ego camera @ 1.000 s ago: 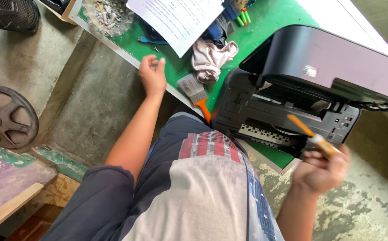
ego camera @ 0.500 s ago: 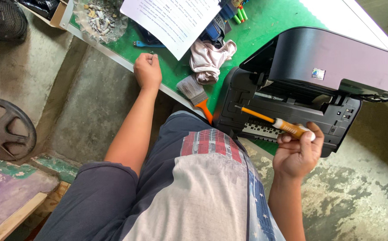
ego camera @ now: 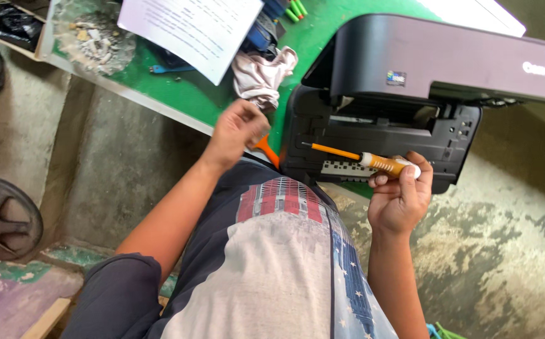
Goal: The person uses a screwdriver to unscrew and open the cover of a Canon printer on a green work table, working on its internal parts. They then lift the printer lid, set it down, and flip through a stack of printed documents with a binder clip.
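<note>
My right hand [ego camera: 401, 198] grips an orange-handled screwdriver [ego camera: 373, 162]. Its shaft points left, and the tip rests at the open front of a black printer [ego camera: 404, 81]. The printer stands on a green table [ego camera: 191, 94] with its lid raised. My left hand [ego camera: 238, 132] is blurred, fingers curled, at the table's near edge. It is just below a crumpled pale cloth [ego camera: 263, 75] and over a brush whose orange handle [ego camera: 266, 150] sticks out beneath it. Whether the left hand grips the brush is not clear.
A printed white sheet [ego camera: 191, 28] lies on the table beside blue tools and green markers [ego camera: 294, 9]. A tray of grey debris [ego camera: 93, 41] sits at the table's left end. A dark metal wheel [ego camera: 2, 216] lies on the concrete floor at left.
My left hand has slid right along the table edge to the brush and cloth. My right hand has kept the screwdriver at the printer's front, and the view has drawn closer.
</note>
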